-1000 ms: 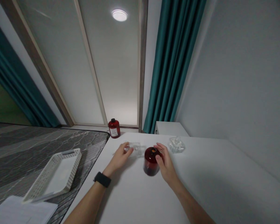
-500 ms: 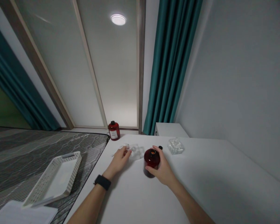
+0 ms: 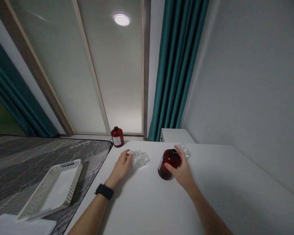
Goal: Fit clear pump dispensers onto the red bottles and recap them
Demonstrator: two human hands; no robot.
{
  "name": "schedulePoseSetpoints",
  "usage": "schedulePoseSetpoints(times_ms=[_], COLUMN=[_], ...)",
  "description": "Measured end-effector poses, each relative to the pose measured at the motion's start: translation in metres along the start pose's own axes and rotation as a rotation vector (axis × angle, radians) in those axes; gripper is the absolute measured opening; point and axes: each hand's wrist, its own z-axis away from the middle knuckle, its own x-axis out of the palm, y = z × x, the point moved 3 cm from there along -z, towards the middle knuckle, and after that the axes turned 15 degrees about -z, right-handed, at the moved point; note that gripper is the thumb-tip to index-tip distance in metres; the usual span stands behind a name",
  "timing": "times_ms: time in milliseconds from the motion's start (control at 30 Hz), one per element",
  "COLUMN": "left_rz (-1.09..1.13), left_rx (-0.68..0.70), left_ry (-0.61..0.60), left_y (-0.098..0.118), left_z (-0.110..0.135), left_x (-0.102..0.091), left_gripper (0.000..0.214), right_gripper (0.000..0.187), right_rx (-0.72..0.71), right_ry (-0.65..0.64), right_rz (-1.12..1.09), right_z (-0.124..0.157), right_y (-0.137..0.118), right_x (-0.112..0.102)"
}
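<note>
A dark red bottle (image 3: pixel 167 164) with its neck uncapped stands on the white table (image 3: pixel 210 202). My right hand (image 3: pixel 182 171) is wrapped round its right side. My left hand (image 3: pixel 120 168) rests on the table with its fingertips pinched on the edge of a clear plastic packet (image 3: pixel 139 158). A black watch (image 3: pixel 104 191) sits on that wrist. Behind the red bottle, a clear glass object (image 3: pixel 185 149) is partly hidden by my right fingers.
A second red bottle with a black cap (image 3: pixel 117 136) stands on the sill by the window. Left of the table lies a grey patterned bed (image 3: pixel 39 153) with a white perforated tray (image 3: pixel 51 187) and white paper (image 3: pixel 22 227). Teal curtains (image 3: pixel 176 71) hang behind.
My right hand closed round the red bottle and shifted it to the right, toward the clear glass object. My left hand stayed on the clear packet.
</note>
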Motion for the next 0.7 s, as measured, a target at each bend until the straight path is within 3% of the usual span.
schedulePoseSetpoints(times_ms=[133,267,367,500,567,700], left_rz=[0.006,0.034,0.150,0.347,0.422,0.568], left_rx=[0.063,0.377,0.487,0.426,0.374,0.275], left_ry=[0.143,0.217,0.099,-0.170,-0.248,-0.268], left_y=[0.013,0.049,0.075,0.092,0.094,0.093], left_z=[0.004,0.024,0.047,0.066,0.068,0.064], left_x=[-0.016,-0.018,0.003,0.041,0.052,0.054], left_gripper=[0.046,0.041,0.070,0.115,0.121,0.112], right_gripper=[0.081,0.089,0.095,0.100,0.102,0.108], right_rx=[0.011,0.063,0.066,0.082,0.104,0.159], right_ry=[0.027,-0.077,-0.208,-0.277,-0.286,-0.254], right_rz=[0.014,-0.016,-0.111,-0.196,-0.209,-0.240], right_z=[0.002,0.009,0.017,0.028,0.031,0.036], right_y=[0.000,-0.005,-0.009,-0.010,-0.009,-0.008], right_x=[-0.007,0.001,0.014,0.030,0.038,0.049])
